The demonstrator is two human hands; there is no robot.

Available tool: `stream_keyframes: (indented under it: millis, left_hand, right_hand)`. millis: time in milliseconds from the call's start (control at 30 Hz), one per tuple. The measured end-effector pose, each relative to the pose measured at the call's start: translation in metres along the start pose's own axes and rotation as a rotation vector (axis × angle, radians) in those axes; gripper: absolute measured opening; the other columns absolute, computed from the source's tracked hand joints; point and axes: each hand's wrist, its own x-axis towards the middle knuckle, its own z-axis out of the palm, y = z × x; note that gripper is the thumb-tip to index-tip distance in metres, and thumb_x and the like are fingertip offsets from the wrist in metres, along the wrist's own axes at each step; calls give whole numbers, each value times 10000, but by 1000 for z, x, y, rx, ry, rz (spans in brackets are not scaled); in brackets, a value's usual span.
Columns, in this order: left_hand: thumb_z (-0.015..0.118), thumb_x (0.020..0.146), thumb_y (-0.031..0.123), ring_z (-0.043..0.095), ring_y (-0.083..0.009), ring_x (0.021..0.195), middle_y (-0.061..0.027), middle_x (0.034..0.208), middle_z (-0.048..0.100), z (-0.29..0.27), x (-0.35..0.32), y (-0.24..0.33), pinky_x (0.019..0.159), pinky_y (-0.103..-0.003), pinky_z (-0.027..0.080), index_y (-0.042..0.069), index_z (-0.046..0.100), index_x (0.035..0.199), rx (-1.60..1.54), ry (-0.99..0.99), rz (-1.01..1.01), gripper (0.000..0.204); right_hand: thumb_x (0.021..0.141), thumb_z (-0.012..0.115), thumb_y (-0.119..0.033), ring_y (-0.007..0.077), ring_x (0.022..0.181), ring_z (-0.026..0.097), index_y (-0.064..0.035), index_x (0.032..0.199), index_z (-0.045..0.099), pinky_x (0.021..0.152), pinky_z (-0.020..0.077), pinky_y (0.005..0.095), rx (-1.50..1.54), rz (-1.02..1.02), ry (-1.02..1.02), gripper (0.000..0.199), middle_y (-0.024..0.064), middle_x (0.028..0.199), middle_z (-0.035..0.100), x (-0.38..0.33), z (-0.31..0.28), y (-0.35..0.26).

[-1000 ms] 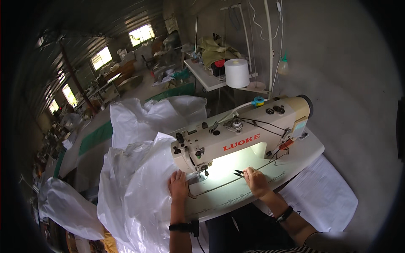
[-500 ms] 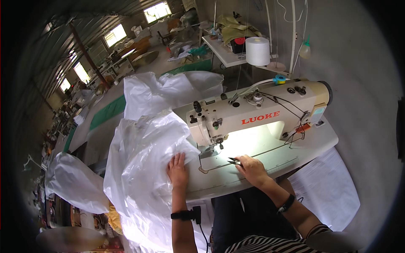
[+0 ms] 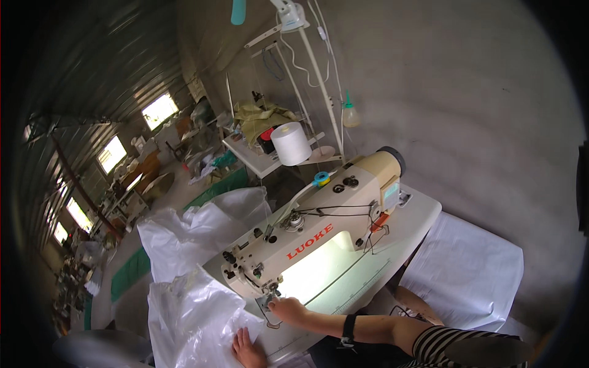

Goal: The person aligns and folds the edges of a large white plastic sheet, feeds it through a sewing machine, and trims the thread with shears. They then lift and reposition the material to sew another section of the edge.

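A cream industrial sewing machine (image 3: pixel 345 211) stands on its pale table (image 3: pixel 343 300), its lamp lighting the bed. My right hand (image 3: pixel 289 311) is at the needle area, fingers pinched together by the presser foot. What those fingers hold, if anything, is hidden; the thread snips seen earlier do not show. My left hand (image 3: pixel 248 351) lies with fingers stretched out on the near right edge of a white plastic-like sheet (image 3: pixel 190 319), left of the needle. The sheet spreads in shiny folds over the table's left side.
A white thread cone (image 3: pixel 291 144) stands behind the machine, near a small side table (image 3: pixel 251 156) piled with cloth. More white sheeting (image 3: pixel 202 230) lies beyond the machine's left end. White material (image 3: pixel 469 270) hangs at the right. A grey wall (image 3: pixel 466 110) rises behind.
My right hand has gone from the front of the bed, where it held thread snips, up to the needle. My left hand still rests on the sheet. The head view has tilted and shifted.
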Motion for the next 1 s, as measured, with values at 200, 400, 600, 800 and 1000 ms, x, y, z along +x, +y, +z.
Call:
stream_keyframes:
  millis: [200,400,600,800,1000]
  left_hand:
    - [546,933,278,448,-300,1353,-46,1432,547,2,-3,-3,1109,-497,305,145,513,1414,16,33,27,500]
    - [564,932,195,511,-335,1278,-126,1394,565,4,-16,-21,1083,-451,363,115,530,1396,-196,77,48,473]
    - [548,790,11,528,-327,1246,-114,1308,614,0,-31,-30,1096,-474,327,95,606,1287,-476,122,-15,507]
    - [597,902,130,550,-330,1224,-149,1303,622,-10,-39,-20,1033,-431,424,99,598,1318,-233,147,95,418]
    - [605,913,190,538,-321,1251,-108,1315,625,-10,-39,-13,1079,-455,370,128,609,1307,-129,127,71,400]
  right_hand:
    - [851,592,-123,224,707,699,-57,967,592,534,560,355,124,-10,60,133,84,898,643,-14,3,18]
    - [869,613,-192,175,778,615,-126,886,618,641,508,329,-161,92,225,68,23,836,594,-68,-28,84]
    - [839,625,-147,175,827,606,-131,866,633,722,514,307,-198,109,270,33,20,881,582,-92,-47,108]
    - [926,573,-170,214,800,642,-93,991,599,691,528,348,92,154,327,104,59,836,600,-100,-60,121]
    - [975,605,-295,292,683,661,-103,1129,586,627,505,389,654,382,248,247,112,788,657,-121,-173,139]
